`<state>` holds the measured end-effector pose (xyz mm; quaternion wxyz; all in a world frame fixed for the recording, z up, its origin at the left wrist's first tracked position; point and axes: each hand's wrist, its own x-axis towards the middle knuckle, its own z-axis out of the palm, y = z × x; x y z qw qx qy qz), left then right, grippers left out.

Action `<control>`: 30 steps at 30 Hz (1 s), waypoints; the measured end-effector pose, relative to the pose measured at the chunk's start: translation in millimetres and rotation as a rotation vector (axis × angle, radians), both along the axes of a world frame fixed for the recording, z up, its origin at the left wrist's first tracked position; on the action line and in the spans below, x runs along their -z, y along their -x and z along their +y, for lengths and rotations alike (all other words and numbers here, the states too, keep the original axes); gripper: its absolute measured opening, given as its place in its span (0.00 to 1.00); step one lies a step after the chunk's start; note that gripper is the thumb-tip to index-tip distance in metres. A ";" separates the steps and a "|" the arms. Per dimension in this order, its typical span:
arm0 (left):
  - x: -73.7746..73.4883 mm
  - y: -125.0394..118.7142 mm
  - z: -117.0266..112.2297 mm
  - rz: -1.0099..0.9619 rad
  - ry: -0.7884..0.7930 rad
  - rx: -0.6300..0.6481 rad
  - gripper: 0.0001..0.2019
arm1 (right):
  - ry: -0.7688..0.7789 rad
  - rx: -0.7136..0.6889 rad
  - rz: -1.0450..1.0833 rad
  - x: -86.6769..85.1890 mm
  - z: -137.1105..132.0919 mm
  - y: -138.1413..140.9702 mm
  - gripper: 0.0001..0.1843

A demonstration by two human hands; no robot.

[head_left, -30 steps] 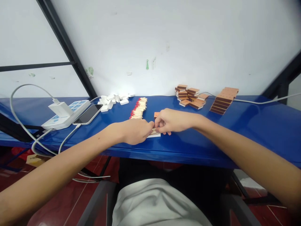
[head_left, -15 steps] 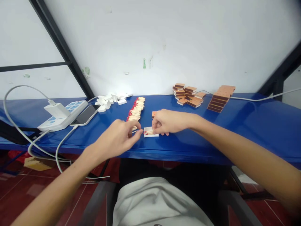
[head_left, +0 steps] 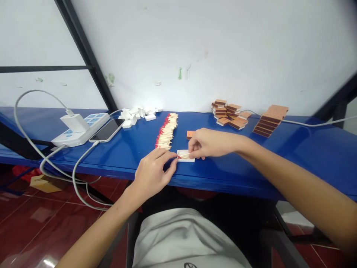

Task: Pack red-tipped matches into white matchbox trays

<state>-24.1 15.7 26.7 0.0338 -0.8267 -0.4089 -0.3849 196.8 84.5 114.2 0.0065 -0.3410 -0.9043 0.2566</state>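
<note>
A small white matchbox tray (head_left: pixel 184 153) lies on the blue table (head_left: pixel 279 156) near its front edge, with a few matches in it. My right hand (head_left: pixel 208 143) rests over its right end, fingers pinched on the matches in the tray. My left hand (head_left: pixel 153 173) hovers at the tray's left end, thumb and forefinger pinched on the red-tipped end of a match. A row of red-tipped matches (head_left: pixel 166 131) lies just behind my left hand. A single brown matchbox sleeve (head_left: pixel 190 134) lies behind the tray.
Piles of brown matchboxes (head_left: pixel 230 113) and a slanted stack (head_left: pixel 269 121) sit at the back right. White empty trays (head_left: pixel 136 112) lie at the back. A phone (head_left: pixel 107 130), a power strip with charger (head_left: pixel 79 128) and cables (head_left: pixel 44 163) occupy the left.
My left hand drew back from the tray toward the match row, then returned to the tray's left end with a match. My right hand stayed on the tray.
</note>
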 end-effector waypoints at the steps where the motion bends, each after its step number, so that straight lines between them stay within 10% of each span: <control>1: 1.2 0.0 0.2 -0.002 -0.004 0.005 0.07 | 0.001 -0.003 0.011 1.3 0.4 0.3 0.07; 30: 1.5 3.7 -1.4 0.018 0.055 0.024 0.08 | 0.257 -0.087 0.101 10.2 7.5 -2.9 0.20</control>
